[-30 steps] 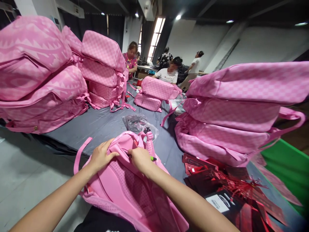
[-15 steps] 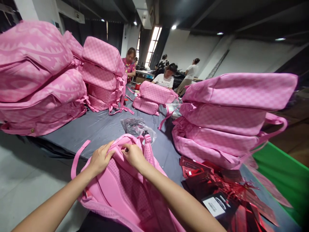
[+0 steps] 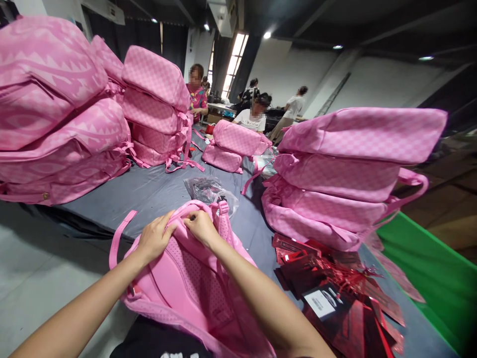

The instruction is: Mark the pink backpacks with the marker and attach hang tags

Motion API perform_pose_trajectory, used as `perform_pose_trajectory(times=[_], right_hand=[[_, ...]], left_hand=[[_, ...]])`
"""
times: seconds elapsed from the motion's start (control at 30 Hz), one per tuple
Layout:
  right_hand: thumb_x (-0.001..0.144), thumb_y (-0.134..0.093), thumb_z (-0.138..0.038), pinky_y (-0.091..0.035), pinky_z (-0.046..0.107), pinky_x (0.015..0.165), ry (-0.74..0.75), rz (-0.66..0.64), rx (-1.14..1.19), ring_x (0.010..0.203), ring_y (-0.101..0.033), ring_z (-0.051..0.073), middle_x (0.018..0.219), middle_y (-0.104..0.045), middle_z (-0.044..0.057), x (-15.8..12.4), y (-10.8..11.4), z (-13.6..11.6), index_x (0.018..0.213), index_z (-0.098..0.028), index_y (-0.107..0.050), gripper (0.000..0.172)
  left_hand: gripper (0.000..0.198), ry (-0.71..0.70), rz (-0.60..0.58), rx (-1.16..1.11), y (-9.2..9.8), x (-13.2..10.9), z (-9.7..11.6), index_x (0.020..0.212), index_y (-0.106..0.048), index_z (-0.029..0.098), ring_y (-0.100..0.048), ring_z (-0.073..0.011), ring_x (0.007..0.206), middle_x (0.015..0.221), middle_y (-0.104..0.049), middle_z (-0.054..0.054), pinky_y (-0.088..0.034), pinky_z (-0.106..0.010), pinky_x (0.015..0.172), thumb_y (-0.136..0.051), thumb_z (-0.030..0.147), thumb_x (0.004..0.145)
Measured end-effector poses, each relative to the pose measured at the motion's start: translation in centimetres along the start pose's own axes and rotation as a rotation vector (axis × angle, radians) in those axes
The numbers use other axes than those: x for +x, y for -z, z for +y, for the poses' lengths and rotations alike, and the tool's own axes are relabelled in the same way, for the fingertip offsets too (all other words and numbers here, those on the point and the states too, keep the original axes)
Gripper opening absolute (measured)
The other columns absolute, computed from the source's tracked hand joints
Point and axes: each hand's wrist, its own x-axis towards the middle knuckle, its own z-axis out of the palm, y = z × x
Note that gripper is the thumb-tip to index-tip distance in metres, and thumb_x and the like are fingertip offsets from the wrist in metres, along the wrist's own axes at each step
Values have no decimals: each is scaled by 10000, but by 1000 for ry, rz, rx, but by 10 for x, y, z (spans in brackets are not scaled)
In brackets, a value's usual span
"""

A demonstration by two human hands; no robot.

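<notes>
Left hand (image 3: 154, 239): fingers curled and closed on the top edge of the pink backpack (image 3: 188, 286), thumb on the padded back panel. Right hand (image 3: 201, 226): fingertips pinched together on the same top edge, just beside the left; the two hands almost touch. Backpack lies back panel up, its top on the near edge of the grey table cover (image 3: 149, 191), its lower part hanging off toward the person. A loose strap (image 3: 118, 237) hangs at its left. Crumpled plastic bag (image 3: 209, 190) just behind it. Red hang tags (image 3: 337, 293) heaped to the right. Stacked pink backpacks on the right (image 3: 343, 184) and far left (image 3: 55, 117). People at work in the background (image 3: 253, 115)
</notes>
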Motion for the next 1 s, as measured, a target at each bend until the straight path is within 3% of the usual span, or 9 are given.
perform_pose_trajectory(times=[0.2, 0.33, 0.5, 0.63, 0.8, 1.0], right_hand=[[794, -633, -259, -230, 229, 449, -40, -27, 73, 457, -350, 79, 448, -387, -78, 5, -1, -3, 502, -178, -497, 333], [781, -629, -222, -178, 232, 433, -77, -16, 99, 440, -299, 68, 439, -334, -86, 6, 1, -7, 473, -190, -395, 388], [789, -646, -317, -266, 212, 419, -79, -125, 205, 426, -377, 75, 467, -418, -78, 1, 8, -6, 567, -178, -500, 300], [760, -635, -174, -328, 199, 504, -52, -116, 208, 518, -441, 72, 568, -521, -57, -1, 6, -5, 637, -150, -594, 132], [787, -635, -211, -268, 218, 488, -84, -64, 155, 501, -397, 75, 494, -444, -68, 0, 3, -10, 537, -164, -513, 282], [780, -654, -241, -270, 221, 452, -168, -232, 115, 435, -417, 84, 442, -421, -74, 8, 13, -19, 564, -177, -490, 279]], left_hand=[[499, -11, -2, 16, 1, 0, 2, 1386, -487, 174, -580, -253, 1202, 1349, -592, -85, -477, -379, 989, -313, 429, 994], [501, -34, 16, 23, -1, 0, -2, 1391, -482, 168, -591, -257, 1186, 1340, -598, -87, -482, -387, 981, -309, 426, 999], [509, -70, 38, 21, -2, -2, -7, 1389, -483, 168, -600, -268, 1172, 1323, -609, -95, -501, -408, 957, -318, 443, 995], [552, -135, 74, 46, -1, -3, -10, 1412, -453, 148, -621, -291, 1129, 1305, -614, -130, -525, -424, 906, -369, 474, 974], [555, -168, 113, 54, -2, -4, -14, 1389, -481, 140, -648, -292, 1068, 1239, -652, -138, -538, -411, 864, -400, 487, 963], [566, -170, 96, 39, 1, -3, -15, 1401, -471, 155, -625, -285, 1130, 1285, -626, -140, -512, -411, 928, -426, 496, 952]])
